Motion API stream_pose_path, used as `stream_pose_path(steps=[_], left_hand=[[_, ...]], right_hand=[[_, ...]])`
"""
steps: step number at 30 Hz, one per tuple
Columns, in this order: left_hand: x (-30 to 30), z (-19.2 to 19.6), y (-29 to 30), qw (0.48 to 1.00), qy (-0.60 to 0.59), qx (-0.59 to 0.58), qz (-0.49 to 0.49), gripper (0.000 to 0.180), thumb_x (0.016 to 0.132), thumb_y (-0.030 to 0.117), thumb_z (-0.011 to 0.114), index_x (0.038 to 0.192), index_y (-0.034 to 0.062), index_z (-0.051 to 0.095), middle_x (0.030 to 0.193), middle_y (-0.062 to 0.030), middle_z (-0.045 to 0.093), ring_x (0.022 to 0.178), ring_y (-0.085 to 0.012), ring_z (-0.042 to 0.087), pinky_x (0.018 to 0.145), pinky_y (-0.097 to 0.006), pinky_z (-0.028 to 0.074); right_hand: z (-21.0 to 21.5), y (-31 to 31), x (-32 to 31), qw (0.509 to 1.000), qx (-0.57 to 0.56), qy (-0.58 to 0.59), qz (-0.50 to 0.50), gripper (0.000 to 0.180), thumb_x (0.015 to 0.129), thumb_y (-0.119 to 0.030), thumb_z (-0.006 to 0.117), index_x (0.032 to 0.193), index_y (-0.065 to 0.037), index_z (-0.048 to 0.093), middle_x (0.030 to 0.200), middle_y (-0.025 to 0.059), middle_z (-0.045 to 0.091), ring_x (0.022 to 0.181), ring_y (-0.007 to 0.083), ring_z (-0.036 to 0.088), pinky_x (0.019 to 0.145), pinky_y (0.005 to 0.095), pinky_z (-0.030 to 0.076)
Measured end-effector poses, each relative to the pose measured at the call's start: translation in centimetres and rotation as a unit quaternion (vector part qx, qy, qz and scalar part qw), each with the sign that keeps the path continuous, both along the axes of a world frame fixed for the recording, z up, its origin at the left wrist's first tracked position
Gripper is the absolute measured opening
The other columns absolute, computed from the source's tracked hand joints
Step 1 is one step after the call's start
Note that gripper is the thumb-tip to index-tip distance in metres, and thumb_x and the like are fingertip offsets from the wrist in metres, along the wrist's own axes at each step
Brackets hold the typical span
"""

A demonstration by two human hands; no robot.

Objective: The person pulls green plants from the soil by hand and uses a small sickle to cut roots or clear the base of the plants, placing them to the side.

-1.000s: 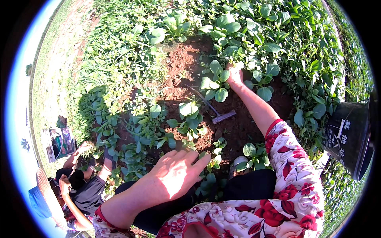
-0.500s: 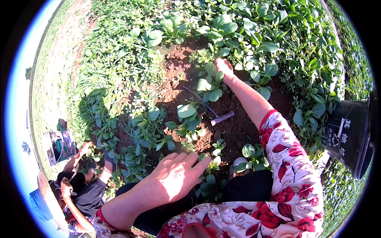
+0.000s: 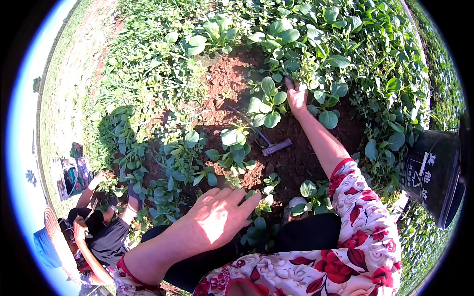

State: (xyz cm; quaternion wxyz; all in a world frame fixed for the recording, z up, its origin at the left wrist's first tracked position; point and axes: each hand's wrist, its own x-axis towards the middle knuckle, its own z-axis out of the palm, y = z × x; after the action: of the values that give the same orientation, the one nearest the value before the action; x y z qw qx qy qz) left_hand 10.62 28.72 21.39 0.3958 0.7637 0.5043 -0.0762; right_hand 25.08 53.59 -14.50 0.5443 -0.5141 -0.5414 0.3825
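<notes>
My right hand (image 3: 297,98) is stretched out among the low greens, its fingers closed on a pale green leafy weed (image 3: 309,74). Just left of it grows a broad-leaved green vegetable plant (image 3: 267,103). On the brown soil lies a small hand tool (image 3: 276,147) with a thin bent rod and a short, thick end piece, touched by neither hand. My left hand (image 3: 217,217) hovers palm down near my knee, fingers slightly bent and thumb apart, holding nothing visible. Small leafy plants (image 3: 236,148) stand just beyond it.
A black bucket (image 3: 429,172) stands at the right edge. At lower left another person in a straw hat (image 3: 57,241) crouches, one hand (image 3: 80,229) around a thin tool. Bare soil (image 3: 222,79) shows between dense greens. My shoe (image 3: 295,203) is beside a leafy plant.
My right hand has moved right and slightly nearer, and the pale weed has shifted right with it. My left hand stays almost where it was.
</notes>
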Motion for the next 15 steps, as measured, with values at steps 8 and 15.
stream_pose_path(steps=[8,15], left_hand=[[-0.2,-0.2,-0.6,1.000,0.009,0.002,0.002,0.056,0.078,0.018,0.066,0.129,0.0056,0.044,0.101,-0.0116,0.058,0.093,-0.0294,0.058,0.082,-0.039,0.046],[0.1,-0.1,-0.2,1.000,0.015,0.003,-0.004,0.056,0.079,0.018,0.065,0.129,0.0058,0.044,0.104,-0.0120,0.058,0.095,-0.0295,0.058,0.083,-0.039,0.046]], right_hand=[[5.5,-1.3,3.2,0.982,-0.109,-0.037,0.148,0.028,0.085,-0.017,0.062,0.108,-0.001,0.060,0.102,0.0083,0.065,0.095,0.0198,0.059,0.086,0.0311,0.045],[2.5,1.2,0.8,0.892,0.018,-0.419,0.168,0.019,0.081,-0.017,0.057,0.086,0.000,0.055,0.074,0.0211,0.062,0.068,0.0367,0.063,0.059,0.0440,0.051]])
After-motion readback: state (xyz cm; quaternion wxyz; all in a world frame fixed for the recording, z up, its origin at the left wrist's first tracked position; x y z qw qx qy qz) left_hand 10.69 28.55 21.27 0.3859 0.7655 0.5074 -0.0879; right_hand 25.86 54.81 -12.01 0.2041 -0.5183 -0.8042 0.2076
